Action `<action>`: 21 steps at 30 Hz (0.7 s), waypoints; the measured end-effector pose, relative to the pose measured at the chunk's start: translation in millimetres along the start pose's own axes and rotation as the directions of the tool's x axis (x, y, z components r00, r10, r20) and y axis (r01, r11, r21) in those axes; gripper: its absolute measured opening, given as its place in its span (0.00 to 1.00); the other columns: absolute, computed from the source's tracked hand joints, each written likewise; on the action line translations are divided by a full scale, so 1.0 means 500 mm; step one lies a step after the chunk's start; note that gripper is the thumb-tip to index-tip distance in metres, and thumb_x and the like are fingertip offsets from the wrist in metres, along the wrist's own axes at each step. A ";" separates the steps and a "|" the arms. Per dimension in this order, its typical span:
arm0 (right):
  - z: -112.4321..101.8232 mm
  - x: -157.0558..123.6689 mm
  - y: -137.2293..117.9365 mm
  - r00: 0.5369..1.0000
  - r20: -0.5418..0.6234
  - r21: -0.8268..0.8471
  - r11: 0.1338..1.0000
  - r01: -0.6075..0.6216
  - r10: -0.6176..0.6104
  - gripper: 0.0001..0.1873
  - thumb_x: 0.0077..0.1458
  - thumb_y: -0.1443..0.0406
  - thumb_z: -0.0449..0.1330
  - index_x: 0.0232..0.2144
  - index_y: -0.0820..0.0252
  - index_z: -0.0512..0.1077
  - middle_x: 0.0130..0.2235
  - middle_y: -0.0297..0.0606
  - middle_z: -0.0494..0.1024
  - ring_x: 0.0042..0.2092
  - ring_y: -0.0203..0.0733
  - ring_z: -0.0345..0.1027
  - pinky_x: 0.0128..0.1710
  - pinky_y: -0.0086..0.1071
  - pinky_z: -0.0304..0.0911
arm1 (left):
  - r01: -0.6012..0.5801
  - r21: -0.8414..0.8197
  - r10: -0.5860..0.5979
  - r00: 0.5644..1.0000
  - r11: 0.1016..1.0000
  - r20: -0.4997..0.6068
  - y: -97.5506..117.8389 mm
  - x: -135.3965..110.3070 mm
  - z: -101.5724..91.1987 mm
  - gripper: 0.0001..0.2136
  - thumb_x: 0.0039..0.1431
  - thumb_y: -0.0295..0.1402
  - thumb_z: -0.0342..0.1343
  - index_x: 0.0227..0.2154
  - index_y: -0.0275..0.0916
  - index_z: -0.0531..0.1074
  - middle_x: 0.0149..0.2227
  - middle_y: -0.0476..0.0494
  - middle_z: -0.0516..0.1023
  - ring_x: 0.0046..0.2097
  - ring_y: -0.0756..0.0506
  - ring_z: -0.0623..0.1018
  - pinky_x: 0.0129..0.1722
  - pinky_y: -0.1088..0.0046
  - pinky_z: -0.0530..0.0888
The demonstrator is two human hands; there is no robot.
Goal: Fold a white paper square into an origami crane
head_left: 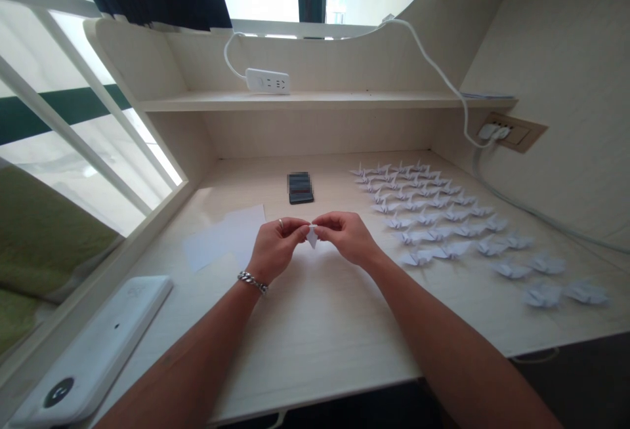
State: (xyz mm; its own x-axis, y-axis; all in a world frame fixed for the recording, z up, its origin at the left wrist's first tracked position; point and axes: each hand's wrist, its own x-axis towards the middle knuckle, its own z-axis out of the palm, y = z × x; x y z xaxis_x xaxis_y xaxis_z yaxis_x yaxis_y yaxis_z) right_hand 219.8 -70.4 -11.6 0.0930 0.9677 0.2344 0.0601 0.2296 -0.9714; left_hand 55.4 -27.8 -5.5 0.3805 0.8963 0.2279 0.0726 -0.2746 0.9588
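A small piece of folded white paper (312, 237) is pinched between both hands above the middle of the desk, its pointed end hanging down. My left hand (276, 243), with a ring on one finger and a chain bracelet at the wrist, grips its left side between thumb and fingers. From the other side my right hand (346, 235) pinches the same paper. Fingertips cover the upper part of the fold. To the right, several white paper cranes (428, 203) stand in rows on the desk (315, 337).
Flat white paper sheets (226, 235) lie left of my hands. Beyond them sits a small dark phone-like object (300, 187), partly pixelated. A long white device (98, 350) rests at the left edge. A power strip (267, 81) is on the shelf, and a cable (436, 65) runs to a wall socket (514, 132).
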 end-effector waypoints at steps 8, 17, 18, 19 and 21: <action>0.002 0.003 0.009 0.997 -0.031 -0.023 0.997 -0.069 0.068 0.11 0.44 0.63 0.66 0.30 0.65 0.78 0.29 0.40 0.80 0.30 0.39 0.73 0.33 0.33 0.69 | -0.031 0.116 0.032 1.000 0.993 0.000 0.004 -0.004 0.003 0.08 0.53 0.35 0.61 0.31 0.35 0.79 0.28 0.44 0.82 0.31 0.47 0.79 0.32 0.73 0.74; 0.005 0.005 0.011 0.995 -0.040 0.010 0.996 -0.088 0.088 0.10 0.44 0.63 0.65 0.29 0.65 0.76 0.27 0.40 0.79 0.29 0.39 0.73 0.34 0.35 0.70 | -0.017 0.270 0.024 0.999 0.963 -0.026 0.015 -0.007 0.011 0.09 0.55 0.36 0.58 0.30 0.35 0.78 0.28 0.43 0.82 0.30 0.46 0.79 0.31 0.73 0.73; 0.005 0.005 0.012 0.995 -0.032 0.002 0.996 -0.092 0.092 0.10 0.45 0.63 0.64 0.29 0.65 0.76 0.27 0.39 0.78 0.29 0.39 0.72 0.33 0.34 0.70 | -0.013 0.279 0.021 0.999 0.960 -0.025 0.017 -0.007 0.011 0.09 0.55 0.37 0.58 0.30 0.35 0.78 0.28 0.43 0.82 0.30 0.46 0.79 0.31 0.73 0.73; 0.005 0.006 0.013 0.995 -0.027 -0.013 0.996 -0.093 0.093 0.10 0.45 0.62 0.64 0.28 0.65 0.76 0.26 0.39 0.78 0.28 0.38 0.72 0.32 0.34 0.70 | -0.013 0.287 0.020 1.000 0.958 -0.022 0.017 -0.007 0.011 0.09 0.55 0.37 0.58 0.29 0.36 0.78 0.28 0.43 0.82 0.30 0.46 0.79 0.31 0.73 0.73; 0.006 0.005 0.016 0.996 -0.028 -0.058 0.995 -0.083 0.082 0.09 0.46 0.62 0.63 0.28 0.65 0.76 0.26 0.39 0.78 0.28 0.38 0.71 0.32 0.34 0.69 | -0.015 0.303 0.021 1.000 0.953 -0.018 0.015 -0.008 0.011 0.09 0.55 0.37 0.58 0.29 0.36 0.78 0.28 0.44 0.82 0.31 0.46 0.79 0.32 0.72 0.73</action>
State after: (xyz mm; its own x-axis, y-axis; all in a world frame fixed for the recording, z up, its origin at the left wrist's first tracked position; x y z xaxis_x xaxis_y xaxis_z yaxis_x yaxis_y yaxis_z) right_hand 217.6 -65.7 -18.6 0.1256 0.9799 0.1551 0.1102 0.1416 -0.9838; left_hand 59.5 -35.2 0.1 0.3652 0.8964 0.2512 0.3429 -0.3804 0.8589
